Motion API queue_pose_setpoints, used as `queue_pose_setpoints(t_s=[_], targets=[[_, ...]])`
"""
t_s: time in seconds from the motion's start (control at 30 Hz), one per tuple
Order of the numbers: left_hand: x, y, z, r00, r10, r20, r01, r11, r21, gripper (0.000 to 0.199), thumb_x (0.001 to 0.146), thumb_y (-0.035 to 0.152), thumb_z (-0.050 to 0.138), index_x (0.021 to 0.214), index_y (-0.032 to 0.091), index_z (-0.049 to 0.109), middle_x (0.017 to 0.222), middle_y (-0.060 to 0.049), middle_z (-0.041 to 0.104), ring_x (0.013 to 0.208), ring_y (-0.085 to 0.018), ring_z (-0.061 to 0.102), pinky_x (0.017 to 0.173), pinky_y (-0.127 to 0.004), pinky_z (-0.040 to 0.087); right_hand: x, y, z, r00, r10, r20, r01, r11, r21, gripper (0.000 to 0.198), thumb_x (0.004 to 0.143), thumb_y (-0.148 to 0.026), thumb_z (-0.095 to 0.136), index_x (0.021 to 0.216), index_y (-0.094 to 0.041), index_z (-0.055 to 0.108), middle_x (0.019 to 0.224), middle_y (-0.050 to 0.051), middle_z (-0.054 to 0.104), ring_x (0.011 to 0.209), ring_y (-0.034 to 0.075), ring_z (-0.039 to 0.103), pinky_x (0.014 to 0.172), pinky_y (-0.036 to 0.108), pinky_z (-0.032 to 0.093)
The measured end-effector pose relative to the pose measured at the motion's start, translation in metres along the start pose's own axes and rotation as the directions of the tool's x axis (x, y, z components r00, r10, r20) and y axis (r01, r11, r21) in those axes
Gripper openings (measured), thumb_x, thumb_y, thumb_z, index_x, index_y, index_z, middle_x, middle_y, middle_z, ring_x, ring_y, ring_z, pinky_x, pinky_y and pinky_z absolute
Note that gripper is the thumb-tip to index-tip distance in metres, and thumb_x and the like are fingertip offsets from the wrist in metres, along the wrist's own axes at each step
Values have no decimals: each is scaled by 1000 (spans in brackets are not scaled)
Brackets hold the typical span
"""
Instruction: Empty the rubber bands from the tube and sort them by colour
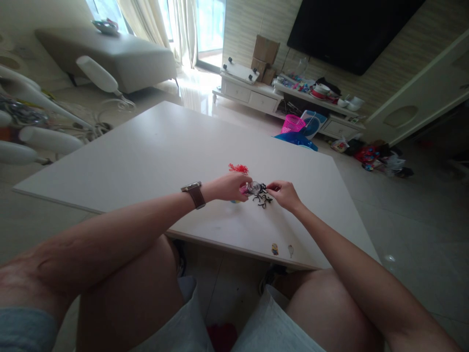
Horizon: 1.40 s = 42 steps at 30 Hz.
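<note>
My left hand [230, 187], a brown-strapped watch on its wrist, is closed around a small clear container [253, 187] lying tilted with its round end to the right. Black cords [263, 199] are bunched at that end and lie loose on the white table [176, 161] below it. At the right of this bunch, my right hand [286, 194] pinches a black cord between thumb and fingers. Just beyond my left hand is a pile of red cords [239, 168]. A yellow-and-blue cartoon charm [274, 249] and a small silvery piece [290, 251] lie near the front edge.
White lamp arms [97, 74] and tangled items stand left of the table. Past its far edge are a pink basket [293, 123], a blue bag [296, 140] and a low white cabinet [258, 100]. Bags [370, 155] lie on the floor to the right.
</note>
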<state>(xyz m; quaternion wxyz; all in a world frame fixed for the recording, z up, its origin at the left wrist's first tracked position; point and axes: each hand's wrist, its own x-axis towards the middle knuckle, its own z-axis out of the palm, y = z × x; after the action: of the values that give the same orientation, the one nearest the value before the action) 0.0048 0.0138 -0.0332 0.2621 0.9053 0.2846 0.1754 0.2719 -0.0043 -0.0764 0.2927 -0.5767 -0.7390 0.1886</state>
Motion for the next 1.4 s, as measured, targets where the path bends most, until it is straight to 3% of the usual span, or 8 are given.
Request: queue_pose_setpoints(t_s=[0.3, 0.53, 0.67, 0.87, 1.0, 1.2, 1.4], targets=[[0, -14, 9, 995, -94, 18, 91, 990, 106, 20, 72, 30, 67, 89, 19, 70, 90, -7, 65, 78, -21, 58, 71, -30, 42, -10, -35, -22, 998, -48, 46, 34, 965, 259, 21, 78, -38, 79, 84, -18, 79, 80, 5, 77, 72, 19, 68, 70, 33, 55], [-1, -8, 7, 995, -85, 50, 80, 993, 85, 31, 73, 26, 68, 102, 20, 75, 96, -7, 63, 77, -20, 59, 69, -29, 41, -12, -42, -19, 969, -181, 168, 142, 965, 221, 14, 84, -32, 73, 87, -20, 79, 85, 5, 77, 76, 19, 68, 69, 32, 53], [-1, -4, 9, 995, -83, 61, 76, 991, 107, 29, 75, 27, 67, 103, 22, 75, 94, -6, 60, 70, -18, 56, 62, -29, 36, -12, -50, -12, 967, -226, 118, 204, 963, 178, 9, 84, -27, 71, 85, -20, 78, 82, 5, 76, 74, 18, 67, 67, 30, 52], [0, -4, 11, 996, -76, 48, 73, 995, 75, 21, 77, 31, 67, 94, 20, 72, 92, -6, 57, 70, -17, 54, 62, -29, 36, -15, -55, -1, 994, -106, -36, 112, 966, 234, 7, 79, -25, 74, 76, -20, 73, 74, 2, 74, 70, 17, 66, 68, 30, 52], [0, -5, 9, 997, -67, 40, 66, 997, 45, 19, 76, 29, 68, 93, 19, 71, 92, -5, 58, 70, -17, 54, 64, -29, 37, -15, -53, 2, 996, -88, -33, 93, 955, 282, 7, 81, -27, 74, 79, -20, 76, 77, 3, 76, 72, 18, 69, 71, 32, 54], [1, -12, 11, 996, -89, 20, 89, 996, 10, 30, 76, 33, 71, 102, 19, 74, 95, -6, 61, 79, -20, 59, 73, -30, 42, -14, -55, 0, 977, -207, -51, 213, 940, 268, 12, 86, -29, 71, 87, -22, 80, 90, 6, 72, 80, 18, 67, 67, 31, 54], [1, -13, 11, 996, -93, 9, 93, 996, 5, 32, 77, 36, 72, 103, 19, 73, 97, -7, 62, 81, -22, 58, 74, -31, 42, -16, -56, -1, 980, -179, -85, 195, 948, 253, 5, 84, -26, 73, 84, -22, 77, 84, 3, 73, 80, 18, 67, 74, 34, 56]])
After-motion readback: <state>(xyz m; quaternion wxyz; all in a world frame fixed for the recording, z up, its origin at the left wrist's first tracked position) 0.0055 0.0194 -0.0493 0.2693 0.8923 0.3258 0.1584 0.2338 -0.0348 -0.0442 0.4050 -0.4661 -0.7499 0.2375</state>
